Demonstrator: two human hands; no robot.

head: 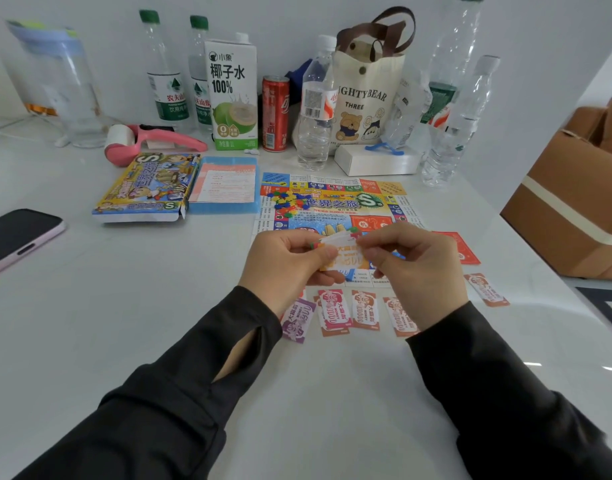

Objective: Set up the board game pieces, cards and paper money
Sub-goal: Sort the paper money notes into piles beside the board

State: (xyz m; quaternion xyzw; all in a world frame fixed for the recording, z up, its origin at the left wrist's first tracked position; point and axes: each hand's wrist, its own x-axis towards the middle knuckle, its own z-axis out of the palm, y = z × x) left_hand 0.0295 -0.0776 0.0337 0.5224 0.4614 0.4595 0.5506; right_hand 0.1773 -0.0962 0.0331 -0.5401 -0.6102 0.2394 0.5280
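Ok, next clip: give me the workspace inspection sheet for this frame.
Surface: white table, glossy.
Job's things: board unfolded, coloured pieces piled on it; money notes in a row at its near edge; red cards right; game box and blue tray left.
Clutter: bottles, carton, can, tote bag, phone, lint roller.
Grips: left hand and right hand both pinch a held stack of notes.
Cables: seemingly one thin white lead, back left.
Surroundings: white wall; cardboard box right.

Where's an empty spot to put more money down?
Bare table lies between the phone and the left hand, and nearer than the row of paper money. It's crowded by the bottles at the back and on the game board.
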